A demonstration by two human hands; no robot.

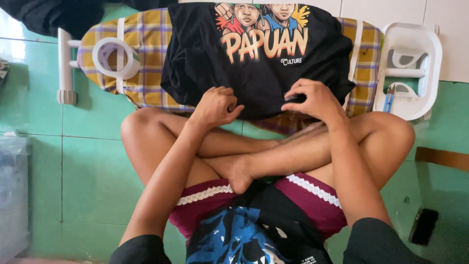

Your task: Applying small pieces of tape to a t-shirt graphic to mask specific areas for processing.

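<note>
Gripping the soft black T-shirt's [254,73] hem, both hands [215,105] [312,100] curl over a plaid padded board [146,44].

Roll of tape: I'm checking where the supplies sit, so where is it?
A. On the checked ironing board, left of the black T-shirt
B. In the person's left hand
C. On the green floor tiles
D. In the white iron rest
A: the white roll of tape lies on the checked ironing board, left of the black T-shirt, which both hands grip.
</note>
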